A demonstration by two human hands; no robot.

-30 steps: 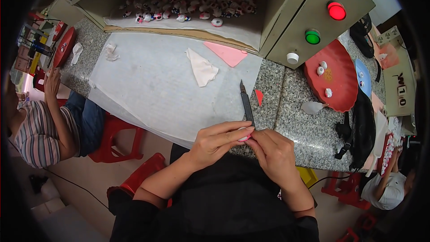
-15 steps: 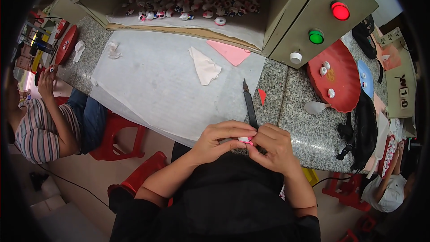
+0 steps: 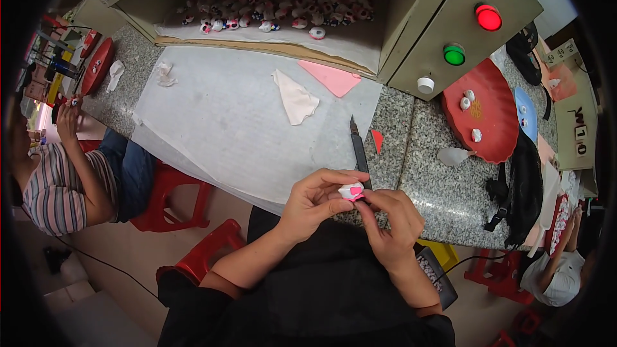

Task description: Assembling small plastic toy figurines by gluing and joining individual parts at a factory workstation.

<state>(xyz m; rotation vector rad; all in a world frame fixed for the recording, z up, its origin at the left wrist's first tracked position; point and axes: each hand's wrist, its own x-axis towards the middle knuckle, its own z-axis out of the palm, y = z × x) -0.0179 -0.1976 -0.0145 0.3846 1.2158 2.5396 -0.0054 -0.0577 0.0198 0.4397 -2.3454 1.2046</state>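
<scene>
Between my two hands, over the near edge of the table, is a small white figurine with a bright pink patch facing up. My left hand pinches it between thumb and fingers from the left. The thumb and forefinger of my right hand close on its lower right side, where a bit of pink shows. Just beyond my fingers lies a dark craft knife, its blade pointing away from me. A small red triangular scrap rests to the right of the knife.
White paper covers the table, with a cream cloth and pink sheet on it. Behind stands a lit metal cabinet full of small figurines. Right are a red scalloped tray and a small bottle. A co-worker sits left.
The figurine has turned so that its pink patch faces up and more of it shows. My right hand has shifted slightly down and its fingers have straightened.
</scene>
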